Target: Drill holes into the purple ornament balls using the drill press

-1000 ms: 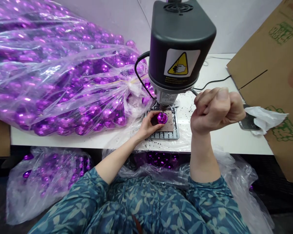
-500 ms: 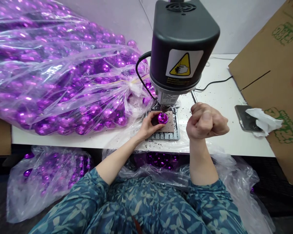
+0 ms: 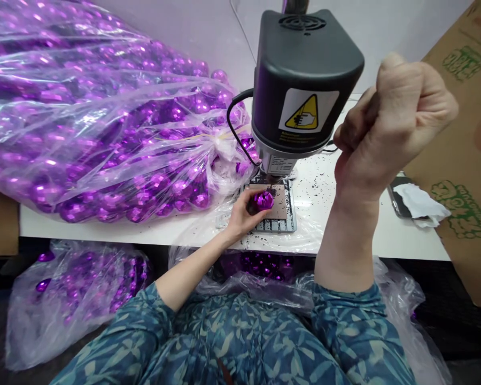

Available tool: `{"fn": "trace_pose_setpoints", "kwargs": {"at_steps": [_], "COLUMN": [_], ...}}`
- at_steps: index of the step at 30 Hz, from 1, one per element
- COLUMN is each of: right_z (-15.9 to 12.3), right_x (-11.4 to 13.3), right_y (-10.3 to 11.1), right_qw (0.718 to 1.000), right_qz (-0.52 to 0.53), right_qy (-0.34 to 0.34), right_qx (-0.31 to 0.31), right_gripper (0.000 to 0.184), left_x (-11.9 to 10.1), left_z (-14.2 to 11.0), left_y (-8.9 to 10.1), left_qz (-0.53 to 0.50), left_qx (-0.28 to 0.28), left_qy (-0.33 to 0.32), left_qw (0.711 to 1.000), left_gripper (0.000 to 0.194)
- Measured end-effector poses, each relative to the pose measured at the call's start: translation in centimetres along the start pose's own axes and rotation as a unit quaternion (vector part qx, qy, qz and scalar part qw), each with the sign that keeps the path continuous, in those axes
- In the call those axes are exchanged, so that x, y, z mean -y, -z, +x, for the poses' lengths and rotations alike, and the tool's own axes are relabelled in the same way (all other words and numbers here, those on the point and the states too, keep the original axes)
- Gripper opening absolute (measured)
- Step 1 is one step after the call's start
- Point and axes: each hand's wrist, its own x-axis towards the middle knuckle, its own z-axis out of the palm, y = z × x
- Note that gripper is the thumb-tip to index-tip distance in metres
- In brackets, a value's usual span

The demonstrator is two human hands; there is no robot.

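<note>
Between the thumb and fingers of my left hand (image 3: 242, 215) is a shiny purple faceted ball (image 3: 264, 200). It sits over a brown board (image 3: 279, 207) on the slotted metal base (image 3: 291, 224) of a drill press (image 3: 304, 69). The chuck is just above and behind the ball, with a small gap visible. My right hand (image 3: 396, 123) is raised beside the motor housing, closed in a fist around the press lever, whose handle is hidden by the fingers. Dark shavings are scattered over the board and base.
A large clear bag of purple balls (image 3: 116, 133) lies at the left on the white table (image 3: 401, 240). Another bag of balls (image 3: 84, 289) hangs below. On the right are a phone (image 3: 398, 200) under a white tissue (image 3: 420, 203) and a cardboard box (image 3: 465, 160).
My right hand first came down a little with the lever, then swung well up. The chuck has lifted off the ball. My left hand has shifted the ball slightly left and tilted it.
</note>
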Motion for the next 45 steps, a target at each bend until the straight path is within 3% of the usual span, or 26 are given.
{"fn": "trace_pose_setpoints", "kwargs": {"at_steps": [4,6,10,14,27,29,31,35,39,41,42,45], "right_z": [-0.1,-0.1,0.1,0.0,-0.1,-0.3,-0.5,-0.7,-0.8,-0.8,-0.8,-0.9], "right_x": [-0.2,-0.4,-0.6,-0.4,-0.2,0.2,0.6,0.7,0.7,0.7,0.7,0.7], "right_y": [0.2,0.2,0.1,0.0,0.1,0.1,0.0,0.2,0.4,0.5,0.6,0.7], "right_qw": [1.0,1.0,0.999,1.0,1.0,0.999,0.999,0.999,0.999,0.999,1.0,1.0], "right_qz": [-0.021,-0.02,-0.015,-0.004,0.014,0.005,-0.001,-0.006,-0.007,-0.008,-0.008,-0.007], "right_qy": [0.006,0.018,0.028,0.017,-0.012,-0.034,-0.05,-0.051,-0.037,-0.029,-0.026,-0.017], "right_qx": [0.01,0.006,-0.002,-0.004,-0.014,-0.008,-0.007,-0.008,0.005,0.011,0.014,0.017], "right_gripper": [0.063,0.065,0.065,0.068,0.059,0.053,0.051,0.054,0.054,0.054,0.053,0.053], "left_x": [-2.8,-3.5,-3.4,-3.0,-4.1,-4.3,-4.4,-4.2,-3.3,-2.6,-2.3,-0.9], "left_z": [-3.2,-4.5,-5.6,-5.6,-5.6,-6.0,-6.9,-9.8,-12.3,-12.2,-11.5,-6.9], "left_y": [1.0,1.2,1.2,1.2,1.9,2.1,2.1,1.9,1.5,1.7,2.0,3.9], "left_qz": [0.006,-0.019,-0.041,-0.049,0.002,0.02,0.039,0.119,0.208,0.199,0.187,0.178], "left_qx": [0.064,0.082,0.036,0.004,-0.011,0.025,0.101,0.249,0.294,0.279,0.246,0.063], "left_qy": [-0.092,-0.097,-0.071,-0.089,-0.138,-0.152,-0.169,-0.234,-0.277,-0.282,-0.28,-0.246], "left_qw": [0.994,0.992,0.996,0.995,0.99,0.988,0.98,0.932,0.891,0.896,0.909,0.951], "left_gripper": [0.051,0.054,0.053,0.053,0.051,0.043,0.034,0.026,0.038,0.04,0.035,0.025]}}
